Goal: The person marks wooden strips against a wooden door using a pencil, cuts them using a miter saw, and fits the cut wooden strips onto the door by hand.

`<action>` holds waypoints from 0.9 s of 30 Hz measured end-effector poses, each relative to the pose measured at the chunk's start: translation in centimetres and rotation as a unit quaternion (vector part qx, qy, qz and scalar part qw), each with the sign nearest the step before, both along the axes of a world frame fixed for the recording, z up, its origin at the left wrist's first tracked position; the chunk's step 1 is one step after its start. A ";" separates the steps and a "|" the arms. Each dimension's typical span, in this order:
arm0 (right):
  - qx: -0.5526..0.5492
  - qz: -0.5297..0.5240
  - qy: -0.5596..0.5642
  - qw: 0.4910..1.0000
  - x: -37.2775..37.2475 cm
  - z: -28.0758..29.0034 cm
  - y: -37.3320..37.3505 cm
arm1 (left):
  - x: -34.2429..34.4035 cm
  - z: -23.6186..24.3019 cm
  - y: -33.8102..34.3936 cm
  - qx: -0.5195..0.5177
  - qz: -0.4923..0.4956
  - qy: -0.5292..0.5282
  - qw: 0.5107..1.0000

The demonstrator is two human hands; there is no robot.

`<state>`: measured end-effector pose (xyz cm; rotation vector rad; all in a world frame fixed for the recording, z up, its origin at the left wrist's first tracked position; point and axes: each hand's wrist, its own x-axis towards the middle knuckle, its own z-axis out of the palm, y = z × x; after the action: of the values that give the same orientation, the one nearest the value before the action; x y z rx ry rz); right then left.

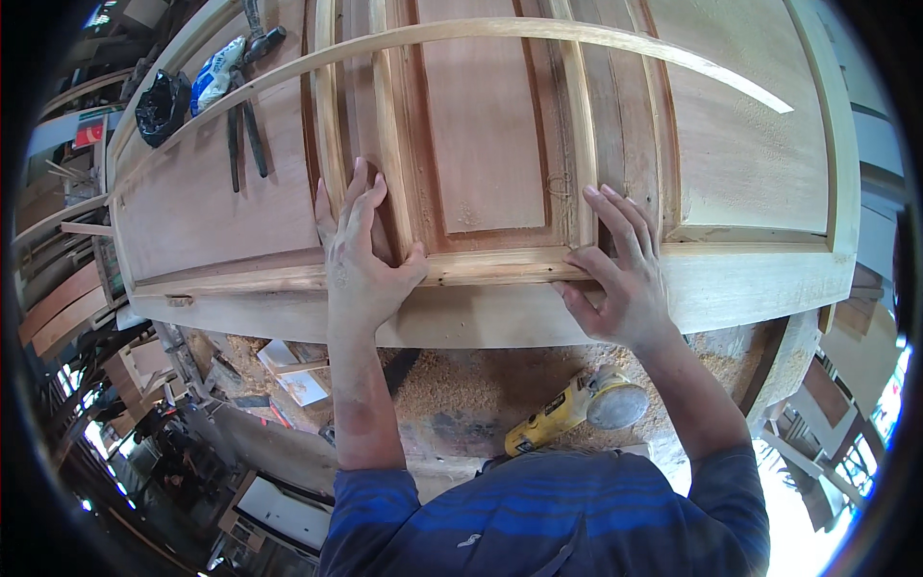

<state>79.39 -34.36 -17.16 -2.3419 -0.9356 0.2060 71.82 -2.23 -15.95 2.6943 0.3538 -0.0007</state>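
Observation:
A large pale wooden door panel (481,317) lies flat in front of me, with raised moulding strips framing its recessed panels. A short wooden moulding strip (500,267) runs crosswise near its front edge, between my two hands. My left hand (361,250) rests at the strip's left end, fingers spread forward over the lengthwise mouldings and thumb touching the joint. At the right end, my right hand (620,274) has its index finger on top of the strip and its thumb at the near side. Its other fingers stretch forward.
A long thin wooden strip (461,31) arches across the far part of the door. At the far left lie a hammer (261,43), pincers (245,144), a black plastic bag (163,108) and a blue-white packet (219,75). A yellow power sander (567,413) sits among sawdust below the front edge.

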 end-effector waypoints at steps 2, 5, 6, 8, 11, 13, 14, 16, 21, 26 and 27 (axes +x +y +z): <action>0.006 0.001 -0.003 1.000 0.0 0.0 0.1 | 0.1 -0.1 0.3 -0.006 -0.036 -0.017 0.999; 0.004 0.002 -0.001 1.000 0.0 0.0 0.0 | -0.1 -0.4 0.5 -0.004 -0.037 -0.019 0.999; 0.005 0.004 -0.001 1.000 0.0 0.1 0.0 | 0.0 -0.5 0.6 -0.004 -0.036 -0.019 0.999; 0.000 0.004 -0.007 1.000 0.1 0.1 0.1 | 0.0 -0.4 0.9 -0.022 -0.046 -0.023 0.998; 0.011 -0.002 -0.008 1.000 0.2 0.2 0.1 | 0.1 0.3 1.1 -0.062 -0.045 -0.023 0.997; 0.012 0.000 -0.013 1.000 0.1 0.3 0.2 | -0.4 0.1 2.4 -0.132 -0.029 -0.050 0.990; 0.011 -0.002 -0.016 1.000 0.0 0.4 0.2 | -0.8 -0.3 2.9 -0.203 -0.017 -0.076 0.976; 0.017 0.002 -0.022 1.000 -0.1 0.3 0.3 | -2.0 -1.8 2.6 -0.275 0.044 -0.169 0.945; 0.029 0.011 -0.037 0.999 -0.7 -0.2 0.8 | -5.3 -2.1 -4.1 -0.113 -0.050 -0.307 0.944; 0.038 -0.008 -0.056 0.998 -1.1 0.3 0.5 | -4.8 -2.6 -10.9 -0.110 -0.061 -0.230 0.965; 0.030 -0.014 -0.065 0.997 -0.9 0.0 0.2 | -4.3 -2.9 -11.4 -0.112 -0.054 -0.223 0.967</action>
<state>78.44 -34.12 -17.15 -2.3325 -0.9566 0.0146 67.55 -13.59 -18.86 2.3956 0.0616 0.4962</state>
